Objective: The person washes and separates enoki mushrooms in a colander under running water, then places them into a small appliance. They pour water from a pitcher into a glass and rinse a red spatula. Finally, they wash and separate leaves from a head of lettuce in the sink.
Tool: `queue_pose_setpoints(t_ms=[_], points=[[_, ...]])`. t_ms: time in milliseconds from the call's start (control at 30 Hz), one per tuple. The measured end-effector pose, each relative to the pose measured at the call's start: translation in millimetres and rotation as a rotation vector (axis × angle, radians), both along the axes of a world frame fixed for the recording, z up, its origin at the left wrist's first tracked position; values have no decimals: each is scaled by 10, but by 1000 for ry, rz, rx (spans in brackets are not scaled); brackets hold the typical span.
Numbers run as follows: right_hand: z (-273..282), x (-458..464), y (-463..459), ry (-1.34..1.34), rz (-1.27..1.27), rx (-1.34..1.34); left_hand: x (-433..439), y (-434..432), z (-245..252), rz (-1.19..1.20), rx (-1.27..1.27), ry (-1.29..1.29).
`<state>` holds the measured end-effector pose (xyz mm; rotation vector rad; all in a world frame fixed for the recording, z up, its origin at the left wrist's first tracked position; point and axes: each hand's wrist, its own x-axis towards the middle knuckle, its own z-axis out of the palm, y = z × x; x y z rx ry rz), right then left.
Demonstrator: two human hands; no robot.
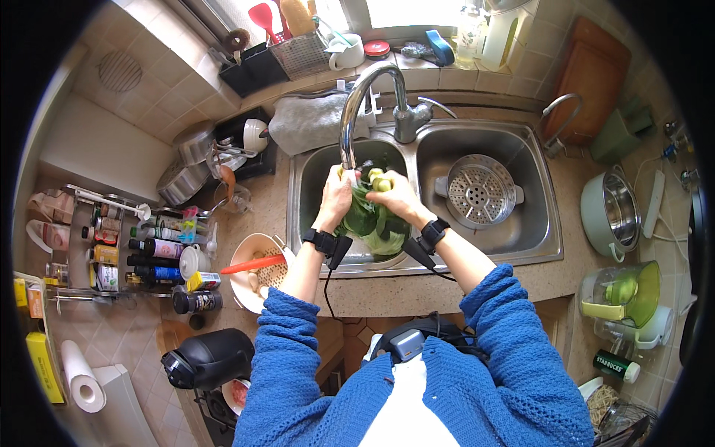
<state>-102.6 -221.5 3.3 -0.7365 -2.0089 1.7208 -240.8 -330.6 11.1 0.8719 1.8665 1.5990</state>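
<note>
Both my hands are over the left basin (299,223) of a steel double sink, beneath the curved chrome faucet (352,106). Leafy green vegetables (360,215) with pale stem ends fill much of that basin. Right under the spout, my left hand (337,196) grips some of the greens; its fingertips are partly hidden by the spout and running water. My right hand (399,196) has its thumb and fingers around pale green stem ends (381,183), with leaves hanging below. Black straps with small devices circle both wrists.
In the right basin (536,223) sits a perforated steel steamer insert (475,195). A cream colander (240,268) with a carrot (254,264) stands left of the sink. A grey towel (307,123) lies behind it. To the right stand a pot (609,212) and a green-rimmed pitcher (620,293).
</note>
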Motion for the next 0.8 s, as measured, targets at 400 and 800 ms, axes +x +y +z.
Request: queue_pose_setpoints(t_ms=[400,800], points=[[516,-196,181,93,246,-129,86,-31,75,-263,-311,271],[425,-248,167,143,285,-254,92,-98,178,-298,-39,145]])
